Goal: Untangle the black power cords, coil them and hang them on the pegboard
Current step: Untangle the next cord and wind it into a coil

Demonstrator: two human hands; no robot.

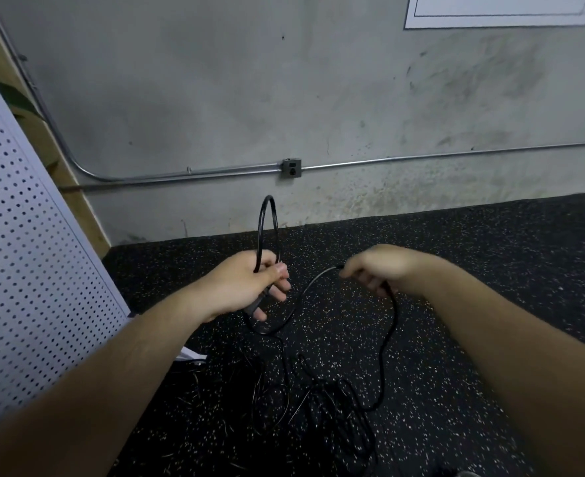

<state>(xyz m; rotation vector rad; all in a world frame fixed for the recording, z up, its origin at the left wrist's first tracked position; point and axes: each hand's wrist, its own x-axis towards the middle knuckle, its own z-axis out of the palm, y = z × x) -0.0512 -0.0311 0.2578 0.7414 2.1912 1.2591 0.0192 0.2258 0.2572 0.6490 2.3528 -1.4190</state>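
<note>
Black cord (269, 197) loop above left grip (249, 287) clutching it, slack pinched in right grip (373, 270)

My left hand (239, 287) covers the place where the looped black cord (269, 197) closes, so I cannot tell how many turns I hold. At 3 o'clock from it, the fingers (366, 279) of my right hand (382, 263) hide the cord passing through them. At 6 o'clock the tangle (322, 401) melts into the dark speckled floor (456, 304); I cannot count separate cords. The pegboard (26, 253) at 9 o'clock is cut by the left edge, and my left forearm (112, 366) hides most of a white thing (193, 354). At 1 o'clock a white sheet (507, 8) runs off the top and right edges.
</note>
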